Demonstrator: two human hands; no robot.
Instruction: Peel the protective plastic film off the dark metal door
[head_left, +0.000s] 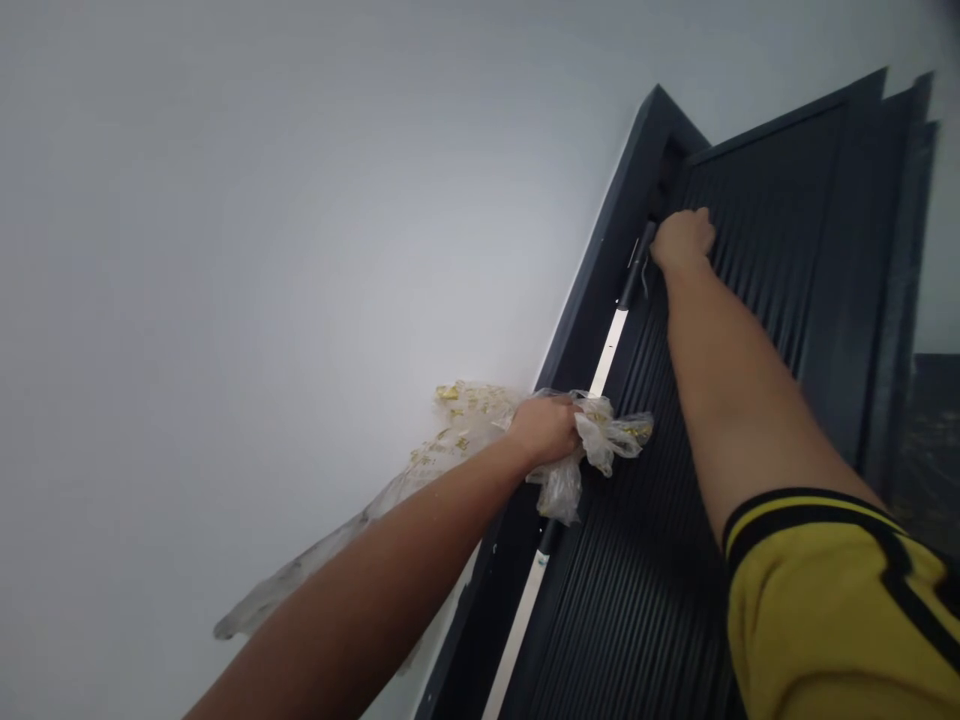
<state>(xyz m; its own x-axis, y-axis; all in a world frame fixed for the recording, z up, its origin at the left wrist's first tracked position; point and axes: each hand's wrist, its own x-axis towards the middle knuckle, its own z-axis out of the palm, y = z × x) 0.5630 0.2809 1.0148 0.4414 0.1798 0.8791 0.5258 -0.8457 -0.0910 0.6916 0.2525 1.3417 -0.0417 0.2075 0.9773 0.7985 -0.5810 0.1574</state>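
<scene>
1. Two bare hands reach up to one dark door: the left hand lower, the right hand near the top.
2. One visible run of clear plastic film, printed in yellow, lies across the left hand, partly over the door frame and partly in front of the white wall.
3. Its long axis slants: one narrow end points down and left, beyond the left forearm, while the crumpled end points right, over the ribbed door.
4. The left hand is clenched around the bunched film, with crumpled folds sticking out past the fingers.
5. The right hand is curled, back toward the camera, beside one dark upright rod; its fingertips are hidden, so I cannot tell whether they pinch anything.
6. Two pale strip lengths show, one above the film, one below.
7. One yellow sleeve, black-banded, covers the right upper arm.
</scene>
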